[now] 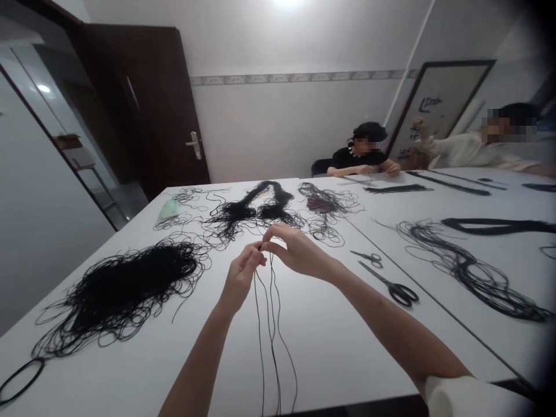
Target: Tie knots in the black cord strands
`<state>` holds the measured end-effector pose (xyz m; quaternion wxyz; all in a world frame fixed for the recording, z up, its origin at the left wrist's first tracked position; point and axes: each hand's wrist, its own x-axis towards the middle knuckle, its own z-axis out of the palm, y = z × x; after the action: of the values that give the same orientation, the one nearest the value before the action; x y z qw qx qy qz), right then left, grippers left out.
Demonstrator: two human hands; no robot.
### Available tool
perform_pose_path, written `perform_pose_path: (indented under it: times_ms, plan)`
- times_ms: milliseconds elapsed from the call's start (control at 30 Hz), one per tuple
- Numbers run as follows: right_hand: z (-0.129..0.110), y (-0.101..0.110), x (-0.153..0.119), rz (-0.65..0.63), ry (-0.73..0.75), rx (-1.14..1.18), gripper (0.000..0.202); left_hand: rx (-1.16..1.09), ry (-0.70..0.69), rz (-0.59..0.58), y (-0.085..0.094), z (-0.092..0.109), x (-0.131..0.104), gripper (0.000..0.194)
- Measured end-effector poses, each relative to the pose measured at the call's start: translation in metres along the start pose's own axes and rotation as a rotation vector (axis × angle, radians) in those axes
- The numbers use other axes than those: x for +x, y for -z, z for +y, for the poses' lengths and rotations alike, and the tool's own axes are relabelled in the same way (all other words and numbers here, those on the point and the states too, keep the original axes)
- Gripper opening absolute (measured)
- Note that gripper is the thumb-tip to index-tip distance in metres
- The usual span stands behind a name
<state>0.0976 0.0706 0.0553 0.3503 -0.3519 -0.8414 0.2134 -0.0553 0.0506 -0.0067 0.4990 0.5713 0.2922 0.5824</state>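
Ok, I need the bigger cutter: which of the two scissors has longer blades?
The larger scissors, black-handled, nearer the right forearm. The smaller scissors lie just beyond, with shorter blades and smaller handle loops.

A dark brown door [143, 98] with a silver lever handle [193, 145] stands open, a dim doorway [84, 98] on its left and a smooth pale panel [39, 220] farther left. From the door's right edge a white wall [278, 127] extends, crossed by a grey patterned border [299, 77], with a bright glow [289, 3] higher up. Well right of the door, a dark-framed calligraphy panel [456, 87] stands aslant beyond a black chair back [320, 168], while a white tabletop [347, 359] spreads out before the door
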Motion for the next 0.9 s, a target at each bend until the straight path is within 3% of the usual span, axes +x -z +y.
perform_pose_path:
  times_ms: [133,300,567,900]
  plan:
    - [-0.002,0.002,0.012,-0.041,-0.04,0.107,0.012,-0.198,0.037,-0.032,-0.009,0.002,0.006,0.034]
    - [0.002,0.011,0.031,-0.083,-0.045,0.24,0.013,-0.255,0.065,-0.007,-0.01,0.003,0.009,0.031]
    - [-0.006,0.044,0.055,-0.003,-0.036,0.308,0.016,-0.067,0.113,-0.115,0.005,-0.01,0.002,0.027]
    - [-0.048,0.097,0.091,0.157,0.02,0.193,0.021,0.192,0.216,-0.265,0.02,-0.023,0.002,0.026]
